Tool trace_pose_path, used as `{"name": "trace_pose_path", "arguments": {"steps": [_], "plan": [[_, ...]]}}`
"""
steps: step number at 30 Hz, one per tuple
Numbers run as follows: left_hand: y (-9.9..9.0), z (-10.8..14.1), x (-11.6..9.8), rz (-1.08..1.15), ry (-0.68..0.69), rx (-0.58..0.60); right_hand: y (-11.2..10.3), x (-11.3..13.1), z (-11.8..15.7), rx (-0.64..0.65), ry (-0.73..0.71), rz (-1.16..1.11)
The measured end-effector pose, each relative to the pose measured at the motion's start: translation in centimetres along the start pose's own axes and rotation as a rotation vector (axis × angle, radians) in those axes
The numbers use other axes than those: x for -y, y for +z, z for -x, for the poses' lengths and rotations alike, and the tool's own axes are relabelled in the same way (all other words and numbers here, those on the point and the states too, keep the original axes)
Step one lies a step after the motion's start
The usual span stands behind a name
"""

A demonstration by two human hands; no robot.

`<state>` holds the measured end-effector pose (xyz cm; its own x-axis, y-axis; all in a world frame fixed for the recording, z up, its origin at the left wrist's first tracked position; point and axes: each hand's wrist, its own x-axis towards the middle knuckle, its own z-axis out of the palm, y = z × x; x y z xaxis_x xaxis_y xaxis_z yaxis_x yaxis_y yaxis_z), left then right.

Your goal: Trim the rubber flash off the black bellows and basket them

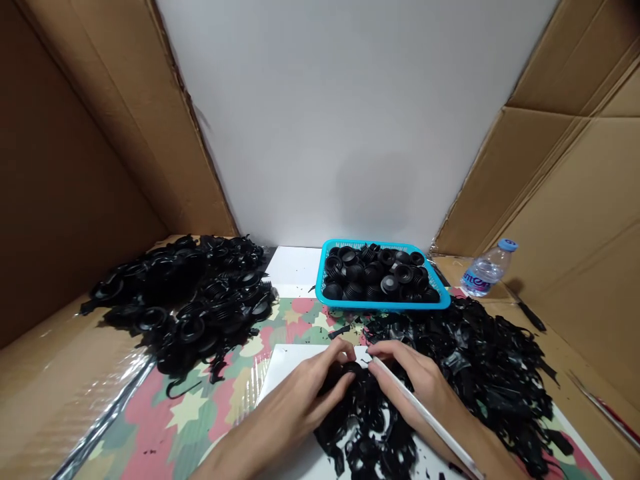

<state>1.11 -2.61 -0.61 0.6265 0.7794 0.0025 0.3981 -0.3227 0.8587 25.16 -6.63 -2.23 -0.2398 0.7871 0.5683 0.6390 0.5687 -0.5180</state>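
My left hand [325, 380] is closed round a round black rubber part [352, 367], pinched between thumb and fingers over a white board [287, 360]. In my right hand [420, 380] is a long, slim white tool [430, 420], lying back along the palm and wrist. Its tip is close to the rubber part, but I cannot tell what kind of end it has. Beneath both hands, black rubber scraps [370, 433] are heaped on the board. Several ribbed black rubber parts [370, 273] fill the blue basket [383, 305] just beyond my hands.
At the left lies a large pile of black rubber parts with ragged edges [195, 300]. More scraps [490, 373] spread over the right side. A water bottle [487, 270], a black-handled tool [531, 315] and a red-handled tool [615, 417] are at the right. Cardboard walls [575, 167] flank the table.
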Motion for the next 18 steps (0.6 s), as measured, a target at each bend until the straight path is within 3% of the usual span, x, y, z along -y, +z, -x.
{"name": "trace_pose_path", "arguments": {"steps": [6, 13, 18], "plan": [[0.0, -0.2, -0.7, 0.127, -0.048, -0.001, 0.8, -0.8, 1.3, 0.049, -0.042, 0.04], [0.5, -1.1, 1.3, 0.24, -0.102, -0.049, -0.4, -0.5, 1.1, 0.063, -0.093, 0.121], [0.9, -1.1, 1.7, 0.197, -0.101, -0.024, -1.7, 0.3, 1.0, 0.017, 0.017, -0.079]]}}
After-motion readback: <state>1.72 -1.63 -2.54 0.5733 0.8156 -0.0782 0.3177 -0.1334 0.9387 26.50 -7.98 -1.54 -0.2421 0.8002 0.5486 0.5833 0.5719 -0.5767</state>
